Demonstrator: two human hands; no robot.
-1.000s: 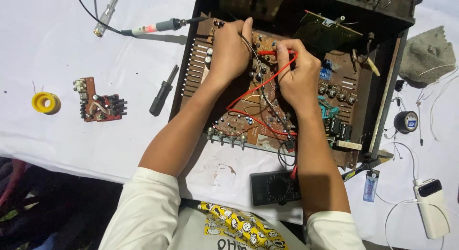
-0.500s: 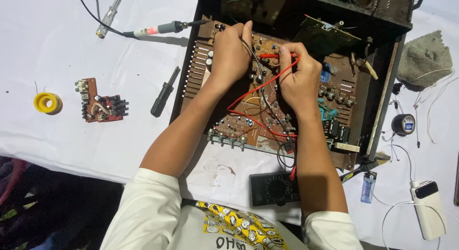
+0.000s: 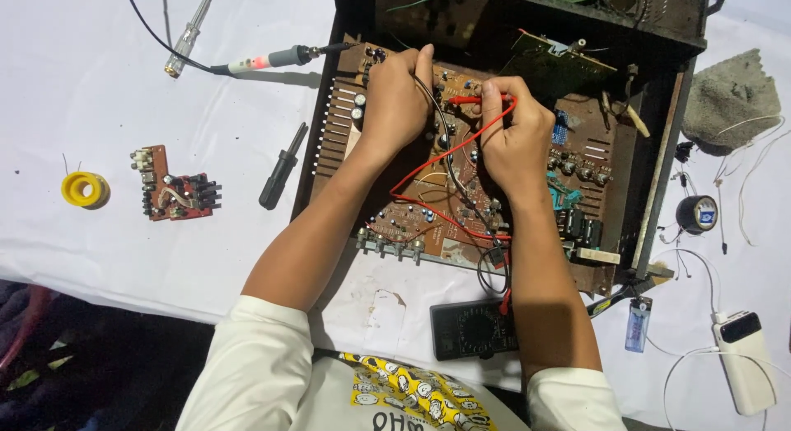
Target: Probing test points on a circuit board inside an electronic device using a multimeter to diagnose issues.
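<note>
A brown circuit board (image 3: pixel 412 217) lies inside an opened metal chassis (image 3: pixel 659 167) on a white cloth. My left hand (image 3: pixel 397 101) rests on the board's upper part and pinches a black test probe, whose black lead (image 3: pixel 441 147) curves down the board. My right hand (image 3: pixel 515 138) holds a red test probe (image 3: pixel 465 99) with its tip pointing left onto the board. The red lead (image 3: pixel 445 151) loops across the board toward a black multimeter (image 3: pixel 474 330) lying near my body.
A soldering iron (image 3: pixel 272 60) lies left of the chassis, with a black screwdriver (image 3: pixel 283 166), a small circuit board (image 3: pixel 173 184) and a yellow solder spool (image 3: pixel 85 189) further left. At right are a grey rag (image 3: pixel 729 97), black tape roll (image 3: pixel 697 213), lighter (image 3: pixel 637 325) and white power bank (image 3: pixel 746 361).
Both hands stay on the board with the probes; the view has shifted slightly, and the hands have edged a little on the board.
</note>
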